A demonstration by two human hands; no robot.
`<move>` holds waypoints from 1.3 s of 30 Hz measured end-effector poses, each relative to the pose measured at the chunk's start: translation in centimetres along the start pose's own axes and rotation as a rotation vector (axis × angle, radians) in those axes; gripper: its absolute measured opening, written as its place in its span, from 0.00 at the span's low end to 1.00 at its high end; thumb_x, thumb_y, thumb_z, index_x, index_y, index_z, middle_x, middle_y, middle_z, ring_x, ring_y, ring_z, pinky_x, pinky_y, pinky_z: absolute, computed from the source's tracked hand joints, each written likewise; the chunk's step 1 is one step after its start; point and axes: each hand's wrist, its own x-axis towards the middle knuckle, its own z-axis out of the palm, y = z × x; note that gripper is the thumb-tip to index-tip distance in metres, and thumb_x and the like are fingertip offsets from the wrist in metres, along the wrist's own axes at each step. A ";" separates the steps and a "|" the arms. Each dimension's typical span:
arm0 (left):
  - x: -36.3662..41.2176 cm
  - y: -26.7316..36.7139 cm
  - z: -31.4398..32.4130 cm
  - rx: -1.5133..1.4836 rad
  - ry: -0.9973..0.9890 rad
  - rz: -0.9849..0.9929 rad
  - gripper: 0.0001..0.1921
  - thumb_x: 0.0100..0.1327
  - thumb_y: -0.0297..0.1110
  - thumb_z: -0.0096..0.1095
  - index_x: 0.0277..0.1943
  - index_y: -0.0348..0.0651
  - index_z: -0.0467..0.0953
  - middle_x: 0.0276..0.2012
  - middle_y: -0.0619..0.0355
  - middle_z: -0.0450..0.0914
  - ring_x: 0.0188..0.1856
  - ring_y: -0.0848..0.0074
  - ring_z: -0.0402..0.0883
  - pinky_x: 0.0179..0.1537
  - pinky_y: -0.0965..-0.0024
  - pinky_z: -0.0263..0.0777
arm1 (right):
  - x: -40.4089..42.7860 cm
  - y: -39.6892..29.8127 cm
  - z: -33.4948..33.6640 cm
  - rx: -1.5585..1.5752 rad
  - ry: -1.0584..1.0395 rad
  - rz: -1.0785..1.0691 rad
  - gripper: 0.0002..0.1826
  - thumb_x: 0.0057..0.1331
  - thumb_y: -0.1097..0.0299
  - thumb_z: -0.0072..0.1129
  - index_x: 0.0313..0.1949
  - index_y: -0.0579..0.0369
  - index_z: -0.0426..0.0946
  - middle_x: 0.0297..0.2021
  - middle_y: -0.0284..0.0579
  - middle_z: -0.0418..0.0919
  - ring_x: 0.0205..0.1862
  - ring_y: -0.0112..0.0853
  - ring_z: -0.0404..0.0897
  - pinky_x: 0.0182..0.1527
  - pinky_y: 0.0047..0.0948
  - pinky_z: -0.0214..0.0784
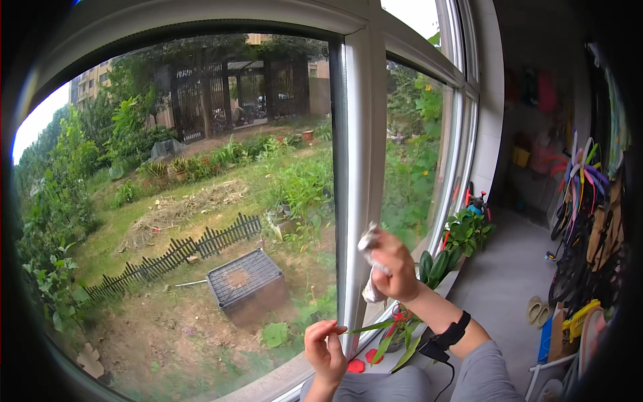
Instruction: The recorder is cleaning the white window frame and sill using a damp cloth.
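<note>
My right hand [397, 269] grips a crumpled white cloth [372, 291], raised in front of the white window frame post [362, 166]. This hand is slightly blurred. Lower and to the left, my left hand [325, 352] has its fingertips at the tip of a long narrow green leaf [371, 327], which stretches sideways from a potted plant [402, 334] on the sill. The leaf appears pinched there, though the exact grip is partly hidden. A red tie or ornament [401, 312] shows among the plant's leaves. Two red flower-shaped pieces [356, 366] lie below it.
A large window pane [201, 201] fills the left, with a garden outside. More leafy plants [464, 231] and a blue spray bottle [476, 203] line the sill at right. Slippers [538, 311], a yellow basket [581, 319] and piled belongings [585, 226] stand along the grey floor [495, 286].
</note>
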 end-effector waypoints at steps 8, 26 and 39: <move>0.1 -0.3 0.1 -0.015 0.029 -0.021 0.12 0.62 0.14 0.44 0.48 0.33 0.67 0.46 0.46 0.70 0.36 0.69 0.81 0.41 0.70 0.77 | 14.1 3.6 1.7 0.210 0.435 0.431 0.24 0.63 0.76 0.52 0.58 0.61 0.59 0.54 0.50 0.65 0.59 0.39 0.66 0.62 0.36 0.56; -0.3 -2.2 0.1 -0.023 0.043 -0.079 0.12 0.61 0.14 0.45 0.46 0.33 0.68 0.45 0.46 0.70 0.36 0.69 0.80 0.42 0.70 0.76 | 15.5 3.8 4.1 0.165 0.618 0.446 0.23 0.61 0.73 0.57 0.53 0.59 0.59 0.47 0.47 0.68 0.45 0.28 0.70 0.47 0.26 0.67; 8.1 0.3 3.2 0.458 -0.261 0.303 0.24 0.53 0.19 0.57 0.56 0.35 0.68 0.60 0.42 0.67 0.61 0.52 0.69 0.61 0.55 0.62 | 15.6 3.4 3.9 0.306 0.620 0.516 0.23 0.58 0.76 0.55 0.52 0.60 0.59 0.50 0.48 0.64 0.53 0.34 0.68 0.59 0.33 0.59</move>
